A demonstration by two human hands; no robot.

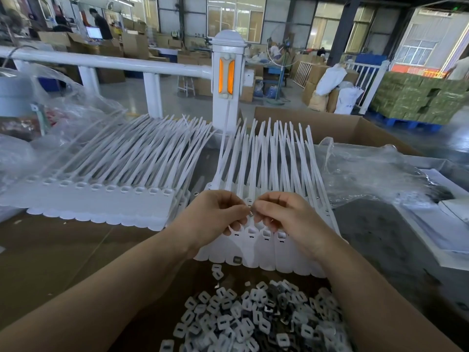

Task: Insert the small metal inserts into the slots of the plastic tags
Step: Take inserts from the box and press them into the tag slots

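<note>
Metal insert pinched between left hand and right hand above tags

head view looks forward and down, close over the worktable.

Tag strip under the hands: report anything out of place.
One metal insert lies loose on the lower edge of the tag strip, away from the slot row. A few inserts have strayed from the pile.

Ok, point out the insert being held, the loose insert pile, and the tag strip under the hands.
small metal insert (250, 212), head view, on the bit showing between both hands' fingertips.
insert pile (253, 321), head view, middle of the heap.
tag strip (265, 252), head view, on one flat tag body.
</note>
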